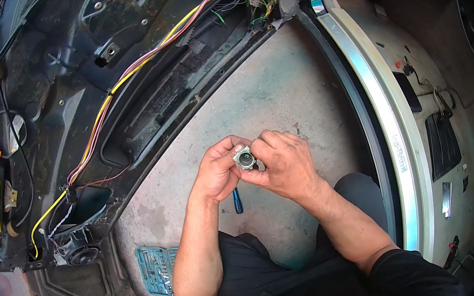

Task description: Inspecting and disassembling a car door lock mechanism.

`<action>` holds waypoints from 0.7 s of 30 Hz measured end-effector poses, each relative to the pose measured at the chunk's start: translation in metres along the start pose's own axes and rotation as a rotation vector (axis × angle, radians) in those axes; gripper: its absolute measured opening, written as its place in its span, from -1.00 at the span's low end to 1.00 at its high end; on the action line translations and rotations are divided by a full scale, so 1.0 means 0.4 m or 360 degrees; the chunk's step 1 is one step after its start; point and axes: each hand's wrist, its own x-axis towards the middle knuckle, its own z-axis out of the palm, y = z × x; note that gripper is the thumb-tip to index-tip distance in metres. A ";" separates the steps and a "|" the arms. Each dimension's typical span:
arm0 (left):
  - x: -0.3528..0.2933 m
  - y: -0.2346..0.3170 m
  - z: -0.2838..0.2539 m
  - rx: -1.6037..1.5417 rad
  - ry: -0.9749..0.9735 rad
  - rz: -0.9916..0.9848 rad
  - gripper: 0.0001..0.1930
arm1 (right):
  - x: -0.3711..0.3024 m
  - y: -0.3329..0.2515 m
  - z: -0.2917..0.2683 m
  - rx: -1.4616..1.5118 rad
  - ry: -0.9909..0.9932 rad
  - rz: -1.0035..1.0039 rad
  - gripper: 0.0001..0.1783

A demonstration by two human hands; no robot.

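A small silvery metal part (245,158) with a round dark hollow in its end sits between my two hands, over the floor between the opened door and the sill. My left hand (219,171) grips its left side, with the thumb at its upper edge. From the right, my right hand (284,161) closes round the part with curled fingers and hides some of it. Just below the hands shows a blue tool handle (237,201). Its upper end is hidden, and I cannot tell whether it lies on the floor or is held.
A stripped black car door (85,116) fills the left, with a yellow and pink wire bundle (140,62) along it and a speaker (84,253) low down. A pale door sill (378,95) runs down the right. A blue tool case (155,270) lies beside my left forearm.
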 end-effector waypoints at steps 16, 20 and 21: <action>-0.037 0.025 0.033 -0.0025 -0.0244 0.0042 -0.81 | 0.002 -0.074 -0.042 0.0089 -0.0001 0.0015 -0.53; -0.038 0.030 0.020 0.0007 -0.0206 -0.0012 -0.81 | -0.001 -0.072 -0.037 0.0122 -0.0043 0.0044 -0.55; -0.037 0.030 0.019 0.0022 -0.0201 -0.0032 -0.81 | -0.002 -0.074 -0.036 0.0120 -0.0035 0.0057 -0.55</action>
